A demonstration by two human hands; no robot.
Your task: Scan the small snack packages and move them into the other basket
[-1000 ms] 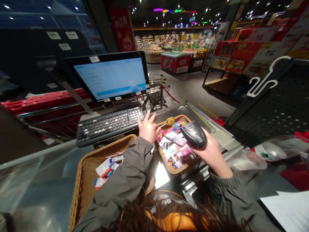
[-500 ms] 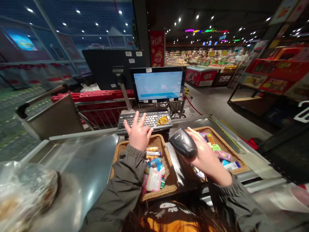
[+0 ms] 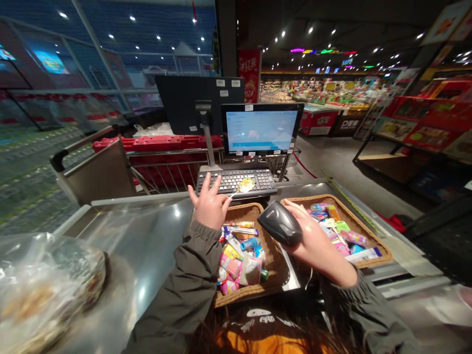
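Glossy black barcode scanner [image 3: 279,223] in right hand [image 3: 317,243], above woven wicker basket [image 3: 334,200]

black handheld barcode scanner [image 3: 276,223], tilted nose-left, gripped in the right hand [image 3: 315,243].

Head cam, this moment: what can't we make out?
Head view only:
- till screen: text too small and washed out
- handheld barcode scanner: read window turned away; right hand covers the grip
- packets in the near wicker basket: most labels too small; left sleeve hides the basket's left side
- plastic bag: contents blurred by the film; bag cut off by the left edge
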